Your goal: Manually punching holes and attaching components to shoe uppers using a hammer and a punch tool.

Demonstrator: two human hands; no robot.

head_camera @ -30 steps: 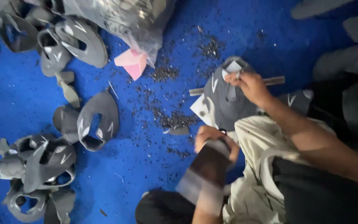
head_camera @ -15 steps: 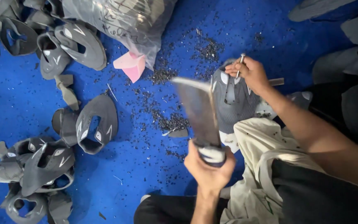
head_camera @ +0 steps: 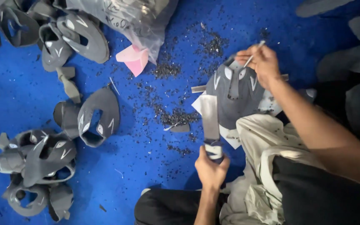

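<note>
Grey shoe upper [head_camera: 235, 93] lies on the blue floor [head_camera: 146, 166] before the person's knee, its punching seemingly unfinished. Many similar uppers [head_camera: 42, 162] wait at the side, among dark punched scraps [head_camera: 176, 118]. Left hand [head_camera: 210, 166] closes its grip around a flat metal bar [head_camera: 209, 114]. Right hand [head_camera: 262, 62] pinches a thin punch [head_camera: 254, 55] against the upper.

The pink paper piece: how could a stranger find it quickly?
Start at the big clear plastic bag at the top of the blue floor. Just below its lower corner lies the pink paper piece, folded. It is the only pink thing among grey shoe uppers.
</note>
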